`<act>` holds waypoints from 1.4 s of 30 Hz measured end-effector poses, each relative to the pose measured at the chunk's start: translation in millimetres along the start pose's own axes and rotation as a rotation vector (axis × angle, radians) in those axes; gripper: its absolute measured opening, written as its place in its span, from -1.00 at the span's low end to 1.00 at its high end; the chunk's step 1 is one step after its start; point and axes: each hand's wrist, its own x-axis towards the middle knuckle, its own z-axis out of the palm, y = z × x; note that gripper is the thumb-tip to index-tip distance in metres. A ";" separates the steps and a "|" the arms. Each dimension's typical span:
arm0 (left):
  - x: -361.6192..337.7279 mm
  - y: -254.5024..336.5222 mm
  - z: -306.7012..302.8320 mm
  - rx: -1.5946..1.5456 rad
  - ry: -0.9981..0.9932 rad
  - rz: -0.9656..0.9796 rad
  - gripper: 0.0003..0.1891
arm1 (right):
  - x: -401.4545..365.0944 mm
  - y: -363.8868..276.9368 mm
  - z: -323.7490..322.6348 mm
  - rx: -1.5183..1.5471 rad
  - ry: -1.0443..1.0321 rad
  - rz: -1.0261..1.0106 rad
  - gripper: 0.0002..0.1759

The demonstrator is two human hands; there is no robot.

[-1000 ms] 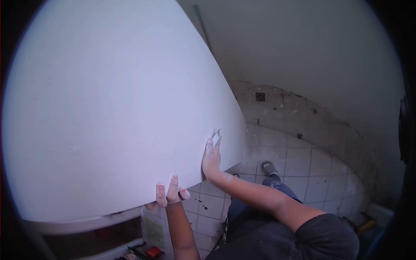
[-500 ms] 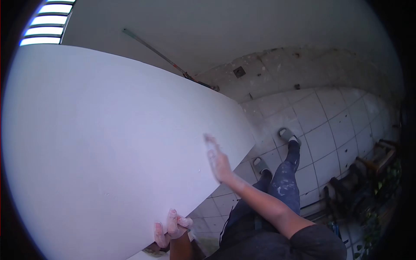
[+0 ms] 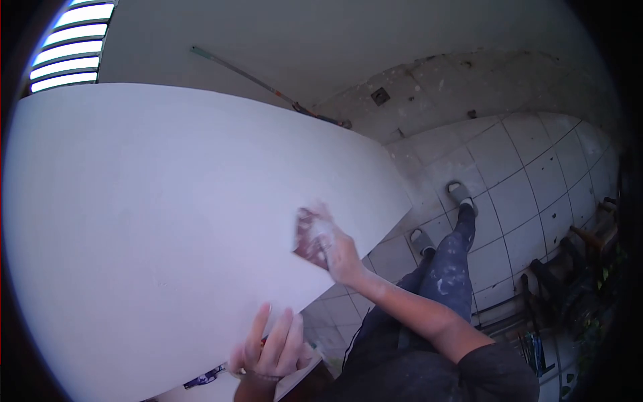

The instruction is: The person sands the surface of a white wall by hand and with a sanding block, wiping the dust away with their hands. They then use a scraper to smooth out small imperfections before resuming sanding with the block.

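Note:
A large white panel (image 3: 181,201) fills the left and middle of the view. My right hand (image 3: 336,249), dusted with white powder and blurred by motion, holds a reddish-brown sanding sheet (image 3: 309,238) with white dust on it, over the panel near its right edge. Nearer to me, my left hand (image 3: 271,345) is at the panel's lower edge with its fingers spread and pointing up, also powdery. A small red and blue spot shows between its fingers, too small to make out.
A long pole (image 3: 248,75) leans at the wall behind the panel. Pale floor tiles (image 3: 495,157) with a drain (image 3: 380,96) lie to the right. Dark wooden furniture (image 3: 569,268) and plants (image 3: 589,335) stand at the lower right. A slatted window (image 3: 74,47) is at the upper left.
My right hand has shifted slightly left and turned, so the brown sheet now shows. The fingers of my left hand have lifted and stretched from the panel's edge. The whole view has shifted a little.

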 end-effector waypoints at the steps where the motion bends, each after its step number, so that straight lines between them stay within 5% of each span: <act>1: 12.8 -1.7 -16.7 -0.024 -0.259 -0.020 -0.64 | 0.5 -30.0 2.0 0.089 -0.028 -0.030 -0.44; 4: 49.5 -14.5 -37.0 0.044 -0.683 0.017 -0.44 | 4.6 -51.4 -12.9 0.077 0.014 -0.090 -0.42; 8: 59.7 -22.4 -20.8 0.219 -0.829 0.130 -0.18 | 2.3 -20.1 -33.5 -0.223 0.182 -0.093 -0.36; 10: 61.2 -24.4 -13.2 0.228 -0.873 0.132 -0.12 | -11.8 -16.4 -10.3 -0.228 -0.015 -0.023 -0.35; 12: 57.9 -29.7 -4.0 0.253 -0.885 0.185 -0.09 | -19.3 -33.5 12.2 -0.470 -0.194 -0.027 -0.34; 15: 58.6 -29.4 0.4 0.274 -0.904 0.228 -0.05 | -25.4 -71.6 15.3 -0.347 -0.365 -0.219 -0.37; 20: 65.6 -31.6 -2.6 0.272 -0.942 0.240 -0.03 | -17.2 8.6 -2.4 -0.263 -0.248 -0.219 -0.44; 23: 60.9 -33.2 -0.7 0.278 -0.943 0.263 -0.04 | -18.4 54.6 -16.4 -0.171 -0.143 0.040 -0.44; 25: 60.4 -32.1 2.3 0.282 -0.927 0.262 -0.03 | -19.2 50.0 -12.5 -0.287 -0.068 0.088 -0.43; 28: 62.2 -33.9 5.6 0.250 -0.926 0.233 -0.01 | -17.3 -19.7 13.6 -0.167 -0.189 -0.135 -0.43; 31: 66.3 -36.9 3.1 0.212 -0.939 0.233 -0.01 | -11.4 -24.9 2.3 -0.262 -0.286 -0.232 -0.44; 33: 69.0 -37.5 2.8 0.241 -0.952 0.252 -0.01 | -17.7 34.5 -6.3 -0.274 -0.236 -0.134 -0.44; 35: 66.7 -36.7 2.7 0.252 -0.966 0.266 0.00 | -19.4 79.2 -27.8 -0.259 -0.081 0.171 -0.44; 39: 68.0 -34.7 0.9 0.257 -0.943 0.264 0.02 | -28.0 47.9 0.6 -0.088 -0.047 0.026 -0.47; 42: 63.5 -34.5 -4.1 0.217 -0.947 0.268 0.02 | -24.3 -40.6 10.2 -0.073 -0.193 -0.079 -0.46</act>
